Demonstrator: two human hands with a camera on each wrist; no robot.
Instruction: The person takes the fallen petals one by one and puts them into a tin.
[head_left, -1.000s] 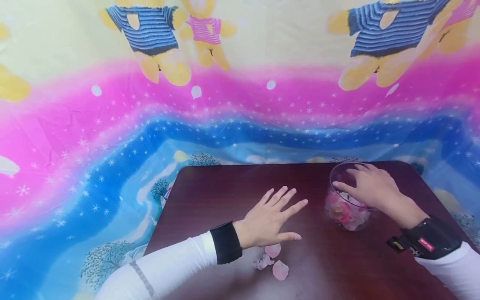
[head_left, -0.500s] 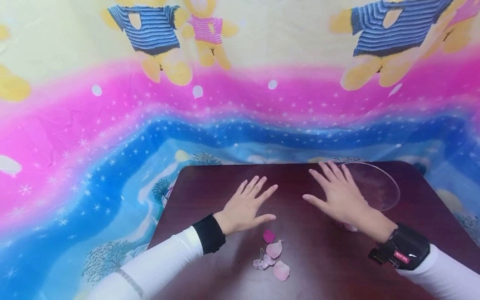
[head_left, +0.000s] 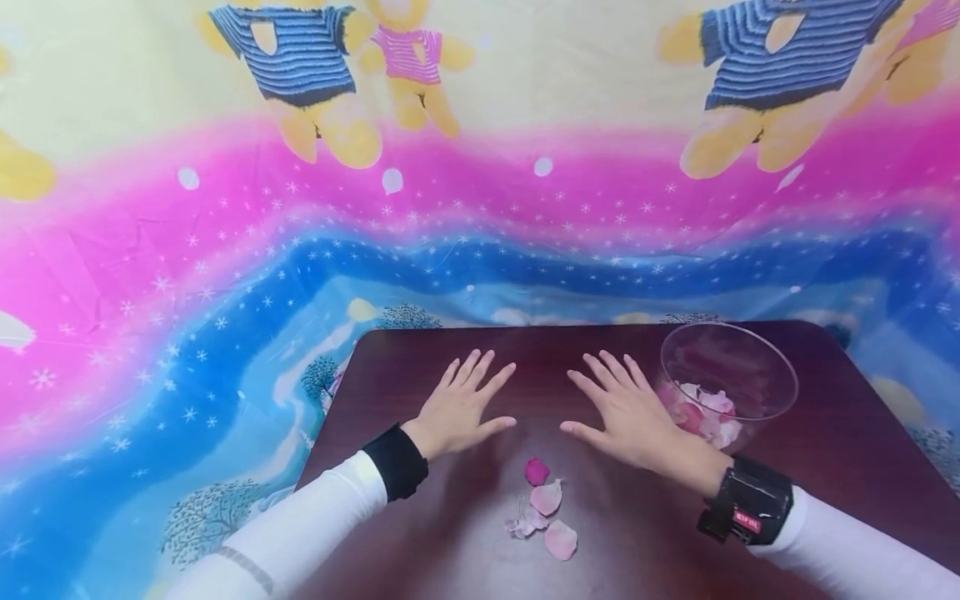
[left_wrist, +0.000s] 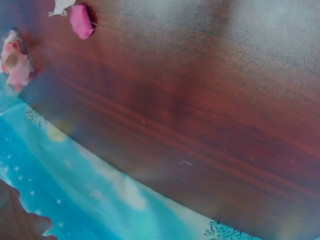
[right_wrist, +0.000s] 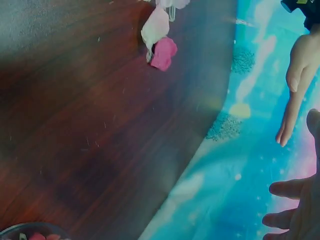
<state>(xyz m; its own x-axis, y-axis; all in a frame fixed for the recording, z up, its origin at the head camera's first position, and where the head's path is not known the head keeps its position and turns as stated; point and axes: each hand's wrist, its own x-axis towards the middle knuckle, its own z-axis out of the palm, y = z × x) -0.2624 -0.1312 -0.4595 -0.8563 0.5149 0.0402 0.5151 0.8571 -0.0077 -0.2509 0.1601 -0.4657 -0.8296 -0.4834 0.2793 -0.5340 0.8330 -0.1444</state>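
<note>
My left hand (head_left: pixel 461 407) is held over the table with its fingers spread and straight, holding nothing. Opposite it, my right hand (head_left: pixel 626 414) has spread fingers too and is empty, just left of a clear glass bowl (head_left: pixel 783 392). Pink and white petals (head_left: pixel 705 412) lie inside the bowl. Between and below the hands, several loose petals rest on the table: a magenta petal (head_left: pixel 537 472), a pale pink petal (head_left: pixel 546 498), another pink petal (head_left: pixel 561 541) and a small lilac cluster (head_left: pixel 527 522). In the right wrist view the magenta petal (right_wrist: pixel 164 53) lies against a pale one.
The dark reddish-brown table (head_left: pixel 420 358) has rounded far corners. Behind it hangs a patterned cloth (head_left: pixel 480 192) in pink, blue and cream with cartoon bears. Black bands circle both wrists, the right one carrying a device (head_left: pixel 757 500).
My right hand has come out from over the bowl and moved left, uncovering the bowl. My left hand has drawn back leftward, bringing the magenta petal into sight.
</note>
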